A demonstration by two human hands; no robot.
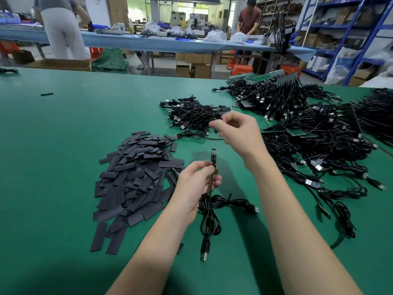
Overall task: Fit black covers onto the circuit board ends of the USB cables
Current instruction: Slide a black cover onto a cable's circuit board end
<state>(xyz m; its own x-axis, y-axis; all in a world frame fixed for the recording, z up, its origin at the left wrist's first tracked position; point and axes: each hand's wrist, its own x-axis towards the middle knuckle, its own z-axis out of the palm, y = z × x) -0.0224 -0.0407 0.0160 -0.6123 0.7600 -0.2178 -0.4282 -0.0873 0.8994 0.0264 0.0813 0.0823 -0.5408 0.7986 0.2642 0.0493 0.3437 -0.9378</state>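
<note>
My left hand point(196, 184) grips a black USB cable point(209, 218) just below its small circuit board point(213, 156), which stands upright above my fingers with no cover on it. The cable's loops and USB plug point(204, 255) lie on the green table point(63, 145) under my wrist. My right hand point(236, 133) hovers blurred above and to the right of the board, fingers loosely curled, with nothing visible in it. A heap of flat black covers point(136, 177) lies just left of my left hand.
A pile of covered cables point(191, 116) lies behind my right hand. Large heaps of cables with bare green boards point(297, 116) fill the table's right side. One stray cover point(46, 94) lies far left. Two people stand at a far bench point(170, 42).
</note>
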